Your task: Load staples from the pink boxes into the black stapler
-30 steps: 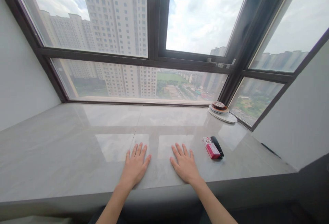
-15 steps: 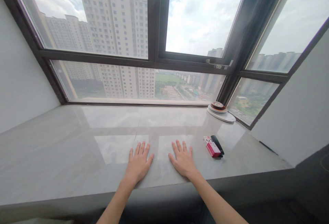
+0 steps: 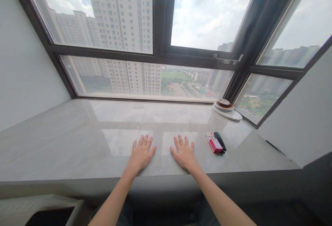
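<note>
My left hand [image 3: 141,154] lies flat on the pale marbled windowsill [image 3: 64,139], fingers spread, holding nothing. Palm down beside it, a short gap to the right, my right hand [image 3: 184,152] also rests with fingers apart and holds nothing. To the right of that hand, without touching it, sit a small red-and-white box [image 3: 215,145] and a black stapler [image 3: 220,141], side by side. Another small white-and-red item [image 3: 210,135] lies against the far end of the box; its kind is unclear.
A stack of plates or discs [image 3: 226,110] stands in the far right corner by the window frame [image 3: 192,62]. White walls [image 3: 26,63] bound the sill on both sides. Below its front edge, at lower left, is a pale open-topped container [image 3: 46,201] with a dark inside.
The view has tilted and shifted slightly, so the sill's front edge sits higher and more of the container shows at lower left. Both hands stay flat in place; the objects have not moved.
</note>
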{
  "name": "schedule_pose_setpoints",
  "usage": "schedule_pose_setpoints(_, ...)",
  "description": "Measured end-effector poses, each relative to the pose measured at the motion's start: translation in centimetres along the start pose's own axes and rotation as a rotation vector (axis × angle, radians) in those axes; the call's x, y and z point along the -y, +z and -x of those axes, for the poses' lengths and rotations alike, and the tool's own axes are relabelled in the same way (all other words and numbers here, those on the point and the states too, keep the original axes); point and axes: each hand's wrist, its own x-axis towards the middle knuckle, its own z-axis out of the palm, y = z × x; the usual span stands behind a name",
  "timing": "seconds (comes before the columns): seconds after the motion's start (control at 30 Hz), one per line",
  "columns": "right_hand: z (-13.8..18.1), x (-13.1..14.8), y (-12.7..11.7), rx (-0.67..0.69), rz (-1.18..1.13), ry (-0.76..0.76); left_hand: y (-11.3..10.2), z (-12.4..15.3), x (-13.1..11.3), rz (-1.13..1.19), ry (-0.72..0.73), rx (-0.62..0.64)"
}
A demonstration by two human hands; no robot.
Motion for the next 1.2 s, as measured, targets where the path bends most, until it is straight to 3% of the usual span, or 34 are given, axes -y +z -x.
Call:
schedule_pose_setpoints(0.8,0.31,-0.27,0.25,0.032,0.019,0.015,0.67,-0.11,0.43,0.019,-0.009,0.037)
schedule_pose_setpoints(1.2,0.23,-0.42,0.36,-0.004,-0.006,-0.002,-0.01,-0.03,-0.01,0.03,-0.024,0.048)
